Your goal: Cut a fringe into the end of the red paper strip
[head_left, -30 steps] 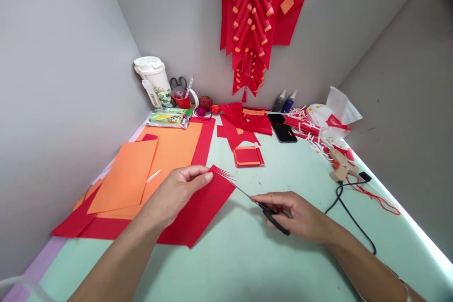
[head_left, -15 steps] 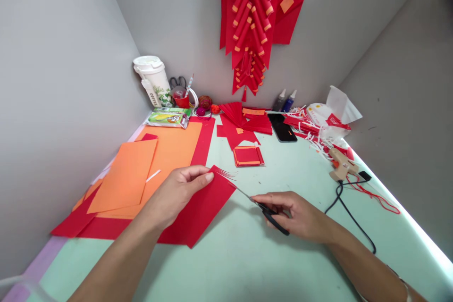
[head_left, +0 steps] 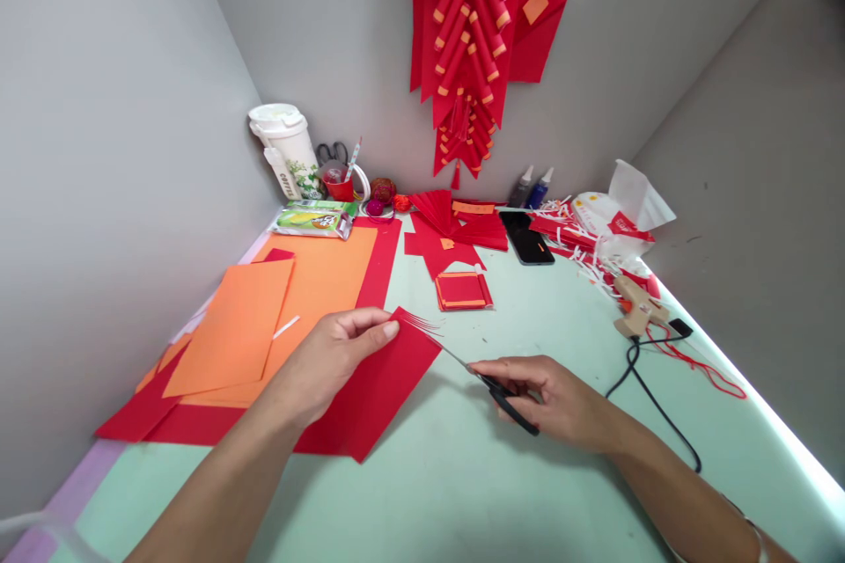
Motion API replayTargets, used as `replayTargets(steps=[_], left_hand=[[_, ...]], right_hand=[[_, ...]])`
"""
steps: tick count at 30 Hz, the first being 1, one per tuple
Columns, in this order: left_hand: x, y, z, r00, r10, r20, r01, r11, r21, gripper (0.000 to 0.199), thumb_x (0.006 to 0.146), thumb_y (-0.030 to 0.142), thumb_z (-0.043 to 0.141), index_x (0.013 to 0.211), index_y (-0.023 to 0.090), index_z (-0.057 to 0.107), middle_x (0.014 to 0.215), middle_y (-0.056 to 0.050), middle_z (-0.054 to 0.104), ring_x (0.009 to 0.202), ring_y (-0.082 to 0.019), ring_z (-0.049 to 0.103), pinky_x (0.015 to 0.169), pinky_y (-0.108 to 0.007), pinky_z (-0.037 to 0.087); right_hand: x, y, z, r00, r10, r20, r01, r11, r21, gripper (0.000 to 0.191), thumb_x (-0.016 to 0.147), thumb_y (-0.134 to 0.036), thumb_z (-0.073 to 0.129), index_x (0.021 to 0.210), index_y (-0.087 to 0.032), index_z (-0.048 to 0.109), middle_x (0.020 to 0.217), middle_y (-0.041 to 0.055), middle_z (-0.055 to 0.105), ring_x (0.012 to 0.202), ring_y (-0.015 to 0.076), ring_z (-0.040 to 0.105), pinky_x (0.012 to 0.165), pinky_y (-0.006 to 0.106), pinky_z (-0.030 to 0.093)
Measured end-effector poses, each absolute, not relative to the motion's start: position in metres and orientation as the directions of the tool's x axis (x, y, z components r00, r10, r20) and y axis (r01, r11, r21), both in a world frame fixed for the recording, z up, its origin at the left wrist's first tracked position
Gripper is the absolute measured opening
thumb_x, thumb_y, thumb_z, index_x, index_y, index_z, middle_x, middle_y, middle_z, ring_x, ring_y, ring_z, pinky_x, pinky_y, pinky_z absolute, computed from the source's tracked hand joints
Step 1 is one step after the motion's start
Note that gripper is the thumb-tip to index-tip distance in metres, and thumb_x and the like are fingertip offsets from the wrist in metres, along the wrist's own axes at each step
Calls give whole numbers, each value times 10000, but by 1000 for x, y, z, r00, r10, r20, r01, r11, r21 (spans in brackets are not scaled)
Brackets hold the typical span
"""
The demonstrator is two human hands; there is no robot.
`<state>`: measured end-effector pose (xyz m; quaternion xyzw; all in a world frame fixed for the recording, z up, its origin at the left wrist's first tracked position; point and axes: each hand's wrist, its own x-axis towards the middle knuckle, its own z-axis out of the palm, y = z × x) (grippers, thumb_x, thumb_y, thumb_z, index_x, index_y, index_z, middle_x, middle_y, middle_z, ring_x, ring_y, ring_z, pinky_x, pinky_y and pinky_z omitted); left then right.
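Note:
My left hand pinches the upper corner of a red paper sheet between thumb and fingers. Thin cut strips fringe the sheet's upper right edge. My right hand is closed round the black handles of a pair of scissors. The scissors' blades point up and left, their tips at the sheet's edge just below the fringe. To the left, orange sheets lie over larger red paper. Beyond my hands sits a small stack of red and orange pieces.
A glue gun with a black cable lies at the right, near paper scraps and a phone. At the back left stand a white cup and a red pot. Red decorations hang on the wall.
The fringe strips have shifted slightly and look a little more spread. Both hands have barely moved, still on the red sheet and the scissors.

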<state>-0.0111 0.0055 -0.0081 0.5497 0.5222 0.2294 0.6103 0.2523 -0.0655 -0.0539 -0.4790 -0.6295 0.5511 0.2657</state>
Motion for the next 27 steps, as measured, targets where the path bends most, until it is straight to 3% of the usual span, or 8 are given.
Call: replayTargets(steps=[23,27], left_hand=[[-11,4,-6,338,858,-388,311,287,906,224,752,427,613,833,221,652,828,4,674,720,-173,588,605,-236,412],[-8,3,-4,333,849,-410,317,308,897,256,741,467,614,808,223,656,795,10,671,671,-162,581,583,-231,408]], right_hand=[[256,-65,-52,-450,878,-162,310,-17,-951,491,794,-104,501,1255,-266,558,1067,29,651,834,147,627,676,220,514],[254,-65,-51,-441,883,-160,330,-6,-944,500,786,-90,512,1254,-263,559,1028,23,667,806,142,632,629,200,510]])
